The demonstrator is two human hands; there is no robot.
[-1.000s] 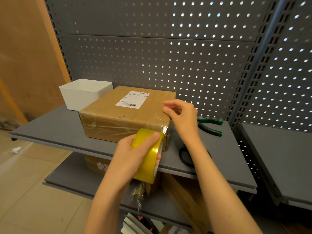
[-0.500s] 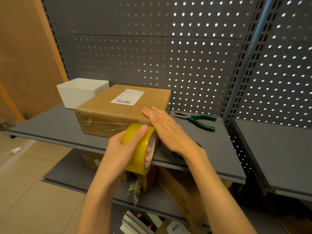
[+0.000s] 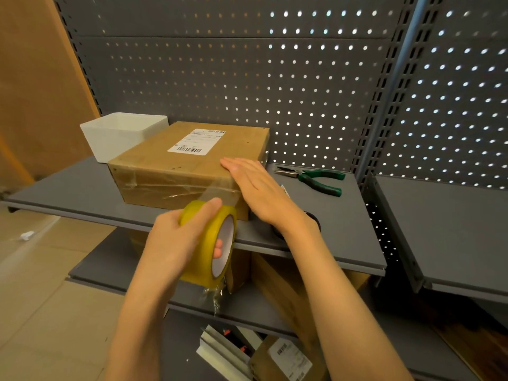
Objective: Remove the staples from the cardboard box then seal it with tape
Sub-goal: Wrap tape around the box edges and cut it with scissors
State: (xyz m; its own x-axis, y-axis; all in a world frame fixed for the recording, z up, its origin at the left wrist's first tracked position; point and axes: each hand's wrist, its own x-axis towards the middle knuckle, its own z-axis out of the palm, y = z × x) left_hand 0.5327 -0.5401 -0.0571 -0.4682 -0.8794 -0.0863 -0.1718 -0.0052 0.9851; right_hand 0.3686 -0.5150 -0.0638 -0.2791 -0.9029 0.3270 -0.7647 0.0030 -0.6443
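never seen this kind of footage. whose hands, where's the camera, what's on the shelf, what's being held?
There is no robot here: these are a person's two bare hands, filmed by one wide-angle camera worn on the head, looking forward and down. That is why the arms come in from the bottom edge.

On the grey shelf stands a cardboard box with a shipping label on top and clear tape on its front. Behind it to the left is a white bin; to the right lie green-handled pliers. A dark round item sits partly hidden behind the right wrist; I cannot tell what it is.

The left hand grips a yellow tape roll, with a clear strip running up to the box's near right corner. The right hand lies flat, fingers straight, on that corner, apparently pressing the tape down.
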